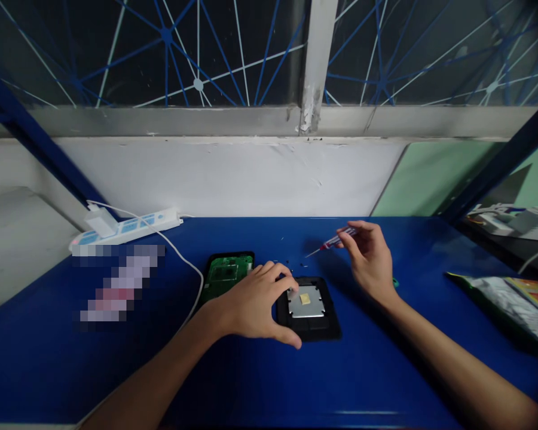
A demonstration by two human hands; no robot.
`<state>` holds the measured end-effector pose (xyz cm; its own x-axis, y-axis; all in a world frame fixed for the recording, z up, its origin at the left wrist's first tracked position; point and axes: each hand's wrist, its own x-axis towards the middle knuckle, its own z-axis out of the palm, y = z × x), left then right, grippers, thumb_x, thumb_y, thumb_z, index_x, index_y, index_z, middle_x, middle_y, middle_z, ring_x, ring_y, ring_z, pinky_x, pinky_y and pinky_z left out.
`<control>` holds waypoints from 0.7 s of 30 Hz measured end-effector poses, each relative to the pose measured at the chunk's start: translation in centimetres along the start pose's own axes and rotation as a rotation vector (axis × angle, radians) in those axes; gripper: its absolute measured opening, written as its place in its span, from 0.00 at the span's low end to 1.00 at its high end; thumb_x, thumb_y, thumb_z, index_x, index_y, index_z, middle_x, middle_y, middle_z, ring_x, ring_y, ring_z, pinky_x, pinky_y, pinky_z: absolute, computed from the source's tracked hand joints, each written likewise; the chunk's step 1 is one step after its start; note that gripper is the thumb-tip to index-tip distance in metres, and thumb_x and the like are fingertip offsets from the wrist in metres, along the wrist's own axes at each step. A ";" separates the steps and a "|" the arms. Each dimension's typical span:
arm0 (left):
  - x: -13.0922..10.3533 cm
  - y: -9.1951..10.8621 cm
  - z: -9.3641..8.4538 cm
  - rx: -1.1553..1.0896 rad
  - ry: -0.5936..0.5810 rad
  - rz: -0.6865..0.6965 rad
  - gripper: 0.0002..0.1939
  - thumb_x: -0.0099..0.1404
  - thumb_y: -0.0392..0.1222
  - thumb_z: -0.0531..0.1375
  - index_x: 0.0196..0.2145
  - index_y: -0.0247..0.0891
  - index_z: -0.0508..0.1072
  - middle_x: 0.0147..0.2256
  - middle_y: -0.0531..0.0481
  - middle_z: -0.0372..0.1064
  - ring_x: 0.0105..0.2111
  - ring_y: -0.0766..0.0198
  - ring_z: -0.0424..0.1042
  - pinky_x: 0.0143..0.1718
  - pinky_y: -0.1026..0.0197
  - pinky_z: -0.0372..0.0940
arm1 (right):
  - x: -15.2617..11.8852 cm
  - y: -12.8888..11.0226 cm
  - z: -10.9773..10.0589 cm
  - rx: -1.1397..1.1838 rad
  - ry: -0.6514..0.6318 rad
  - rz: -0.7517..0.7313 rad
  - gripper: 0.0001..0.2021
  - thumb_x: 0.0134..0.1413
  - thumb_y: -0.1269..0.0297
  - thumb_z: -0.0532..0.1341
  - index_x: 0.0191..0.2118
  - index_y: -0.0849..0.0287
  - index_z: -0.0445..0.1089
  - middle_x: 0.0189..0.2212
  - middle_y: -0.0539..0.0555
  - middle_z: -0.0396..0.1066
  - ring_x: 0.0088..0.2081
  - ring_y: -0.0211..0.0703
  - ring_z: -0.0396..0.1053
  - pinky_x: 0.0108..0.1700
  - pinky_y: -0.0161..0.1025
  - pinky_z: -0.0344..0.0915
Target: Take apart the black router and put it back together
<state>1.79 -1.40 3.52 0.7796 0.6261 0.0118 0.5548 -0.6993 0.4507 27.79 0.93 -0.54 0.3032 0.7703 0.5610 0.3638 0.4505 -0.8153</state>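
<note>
Slantwise, we pinched the screwdriver [332, 241] in our right hand [370, 258], tip lower-left; our left hand [259, 303] spread, ungripping, over the black casing [319, 325].

Well left of the left hand [260, 304], a white power strip [130, 229] with an adapter [101, 223] lies on the blue tabletop [367, 382], a pale cable [201, 285] curving toward that hand. Well right of the right hand [371, 263] lies a shiny packet [511, 307]; beyond both hands are a white wall [233, 176], a green panel [439, 173] and a window [251, 74] crossed by blue and white lines.

Bare forearms [165, 376], bare wrists [219, 318], bare and seemingly slim fingers [289, 336].
</note>
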 end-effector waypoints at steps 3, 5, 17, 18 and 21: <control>-0.1 -0.1 0.3 0.025 -0.010 0.007 0.38 0.48 0.68 0.70 0.50 0.44 0.70 0.54 0.43 0.63 0.54 0.43 0.63 0.55 0.40 0.60 | -0.1 0.2 0.2 -0.033 -0.018 0.015 0.16 0.59 0.54 0.64 0.48 0.54 0.66 0.37 0.53 0.75 0.34 0.43 0.77 0.42 0.47 0.76; -0.1 -0.1 0.6 0.035 -0.009 0.014 0.40 0.46 0.68 0.70 0.51 0.43 0.69 0.54 0.42 0.63 0.54 0.42 0.63 0.55 0.41 0.60 | -0.2 0.2 0.2 -0.037 -0.023 0.018 0.16 0.58 0.53 0.65 0.48 0.54 0.66 0.37 0.52 0.75 0.34 0.43 0.77 0.42 0.47 0.76; -0.1 -0.5 1.2 0.044 -0.011 0.027 0.41 0.47 0.67 0.70 0.52 0.43 0.67 0.55 0.41 0.61 0.55 0.40 0.61 0.55 0.39 0.61 | -0.5 0.4 0.2 -0.038 -0.054 -0.001 0.16 0.58 0.53 0.65 0.48 0.53 0.66 0.35 0.52 0.75 0.33 0.43 0.77 0.41 0.47 0.76; -0.1 -0.5 1.2 0.048 -0.016 0.029 0.41 0.47 0.66 0.70 0.52 0.43 0.67 0.56 0.41 0.61 0.55 0.40 0.61 0.55 0.40 0.61 | -0.5 0.3 0.2 -0.037 -0.059 0.000 0.16 0.58 0.53 0.65 0.48 0.53 0.66 0.35 0.52 0.75 0.33 0.43 0.77 0.41 0.47 0.76; -0.1 -0.4 1.1 0.060 -0.029 0.023 0.42 0.47 0.66 0.71 0.53 0.42 0.66 0.56 0.41 0.61 0.56 0.40 0.61 0.55 0.40 0.61 | -0.5 0.4 0.3 -0.025 -0.070 0.014 0.16 0.58 0.53 0.65 0.48 0.53 0.66 0.36 0.52 0.75 0.34 0.44 0.77 0.41 0.47 0.76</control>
<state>1.76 -1.58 2.34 0.7998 0.6003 -0.0048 0.5527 -0.7332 0.3960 27.53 0.79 -1.17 0.2467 0.8066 0.5371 0.3821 0.4284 -0.8188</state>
